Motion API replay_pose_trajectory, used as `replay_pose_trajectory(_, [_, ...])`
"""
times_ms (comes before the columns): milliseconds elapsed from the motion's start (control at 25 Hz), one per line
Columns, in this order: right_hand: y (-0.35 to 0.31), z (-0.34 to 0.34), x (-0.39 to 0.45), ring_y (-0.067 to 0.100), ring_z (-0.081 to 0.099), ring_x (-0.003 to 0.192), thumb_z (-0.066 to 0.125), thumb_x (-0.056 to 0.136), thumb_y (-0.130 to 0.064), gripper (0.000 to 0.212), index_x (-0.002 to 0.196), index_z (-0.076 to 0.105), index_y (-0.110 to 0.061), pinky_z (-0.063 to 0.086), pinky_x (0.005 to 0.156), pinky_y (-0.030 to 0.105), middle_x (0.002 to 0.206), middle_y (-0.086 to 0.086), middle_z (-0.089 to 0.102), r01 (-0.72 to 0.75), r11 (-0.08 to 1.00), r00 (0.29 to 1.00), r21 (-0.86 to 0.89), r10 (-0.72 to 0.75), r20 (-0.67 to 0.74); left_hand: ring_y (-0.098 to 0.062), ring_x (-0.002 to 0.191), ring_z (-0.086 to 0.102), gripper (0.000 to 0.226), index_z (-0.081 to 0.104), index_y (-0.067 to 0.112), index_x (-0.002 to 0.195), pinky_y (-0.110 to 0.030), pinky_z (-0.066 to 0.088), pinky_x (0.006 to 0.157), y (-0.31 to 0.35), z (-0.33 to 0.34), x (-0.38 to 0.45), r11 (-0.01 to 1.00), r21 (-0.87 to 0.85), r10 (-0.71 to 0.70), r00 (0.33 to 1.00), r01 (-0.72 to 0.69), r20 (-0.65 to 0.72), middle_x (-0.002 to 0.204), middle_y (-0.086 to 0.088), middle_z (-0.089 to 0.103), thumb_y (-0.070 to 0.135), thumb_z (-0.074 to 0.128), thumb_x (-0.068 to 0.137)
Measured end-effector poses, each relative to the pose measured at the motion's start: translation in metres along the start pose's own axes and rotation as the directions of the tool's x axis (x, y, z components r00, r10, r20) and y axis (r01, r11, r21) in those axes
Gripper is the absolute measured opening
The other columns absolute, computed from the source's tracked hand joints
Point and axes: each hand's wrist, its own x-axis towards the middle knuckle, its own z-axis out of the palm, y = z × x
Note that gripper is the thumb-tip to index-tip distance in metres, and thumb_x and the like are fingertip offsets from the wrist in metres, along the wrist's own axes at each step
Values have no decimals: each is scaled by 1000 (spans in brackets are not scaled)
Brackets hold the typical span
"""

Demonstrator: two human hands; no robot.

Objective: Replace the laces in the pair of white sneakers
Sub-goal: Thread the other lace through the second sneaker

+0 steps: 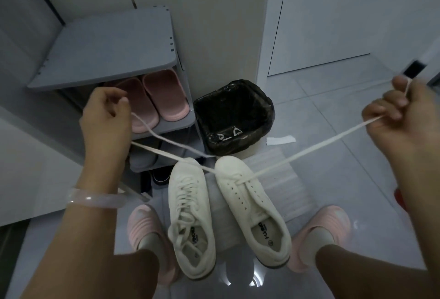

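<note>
Two white sneakers stand side by side on the floor between my feet. The left sneaker (189, 213) is fully laced. The right sneaker (252, 208) has one white lace (297, 153) threaded only through its front eyelets, the rest of the holes bare. My left hand (107, 113) grips one end of that lace, raised to the left above the shoe rack. My right hand (400, 113) grips the other end, raised far to the right. The lace runs taut from both hands down to the shoe.
A grey shoe rack (107, 48) holds pink slippers (152, 98) at the left. A bin lined with a black bag (233, 117) stands behind the sneakers, a paper scrap (281, 140) beside it. I wear pink slippers (321, 234). A clear plastic sheet (285, 179) lies under the shoes.
</note>
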Motion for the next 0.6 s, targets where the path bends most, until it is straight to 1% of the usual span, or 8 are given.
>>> replay_pose_trajectory(80, [7, 6, -3, 5, 23, 32, 39, 98, -23, 20, 82, 50, -18, 32, 41, 13, 39, -7, 33, 18, 991, 1000, -131, -15, 24, -10, 65, 50, 19, 58, 28, 92, -22, 42, 62, 9, 8, -9, 998, 60, 22, 988, -31, 151, 78, 3, 56, 12, 48, 92])
replay_pose_trajectory(160, [27, 17, -11, 3, 26, 32, 38, 99, -20, 19, 89, 53, -16, 36, 43, 11, 39, -9, 36, -16, 958, 995, -285, 43, 89, -5, 70, 52, 18, 64, 21, 99, -17, 43, 65, 18, 29, -28, 985, 153, -2, 892, -76, 452, 84, 4, 58, 13, 50, 92])
replay_pose_trajectory(240, [50, 26, -22, 3, 38, 34, 37, 99, -17, 21, 89, 55, -13, 44, 48, 14, 43, -7, 46, -93, 938, 974, -333, 155, 164, -8, 81, 56, 17, 66, 19, 101, -20, 44, 74, 19, 58, -60, 964, 228, -83, 662, -136, 745, 91, 5, 59, 24, 52, 92])
replay_pose_trajectory(320, [66, 31, -30, 5, 50, 43, 38, 99, -14, 22, 88, 56, -10, 52, 56, 20, 52, -4, 56, -163, 920, 949, -355, 245, 198, -19, 88, 58, 27, 61, 21, 107, -30, 45, 79, 14, 85, -103, 927, 329, -224, 436, -182, 872, 99, -2, 61, 40, 50, 91])
replay_pose_trajectory(360, [71, 33, -32, 6, 52, 46, 39, 98, -12, 22, 87, 58, -9, 53, 58, 21, 56, -2, 60, -190, 909, 942, -370, 276, 193, -22, 93, 59, 36, 55, 21, 113, -32, 44, 79, 10, 95, -124, 889, 385, -278, 374, -249, 885, 106, -5, 61, 47, 46, 90])
replay_pose_trajectory(400, [74, 33, -33, 7, 52, 48, 41, 97, -11, 22, 87, 60, -8, 53, 57, 20, 60, -1, 61, -215, 898, 937, -384, 300, 178, -25, 98, 58, 44, 49, 19, 118, -32, 42, 78, 6, 102, -141, 837, 424, -296, 365, -347, 883, 112, -6, 60, 52, 43, 90])
replay_pose_trajectory(480, [78, 34, -36, 6, 47, 47, 44, 96, -12, 22, 88, 63, -7, 48, 49, 19, 61, -1, 58, -260, 867, 926, -426, 349, 144, -26, 103, 58, 53, 38, 15, 126, -31, 40, 75, -1, 108, -160, 760, 448, -240, 438, -470, 866, 117, -7, 59, 54, 41, 90])
replay_pose_trajectory(600, [84, 33, -43, 5, 32, 37, 41, 99, -25, 29, 93, 65, -11, 38, 41, 16, 46, -4, 39, -251, 794, 917, -553, 379, 127, -26, 101, 60, 61, 30, 12, 132, -30, 40, 72, -9, 109, -158, 740, 459, -201, 490, -491, 848, 117, -8, 59, 51, 49, 88])
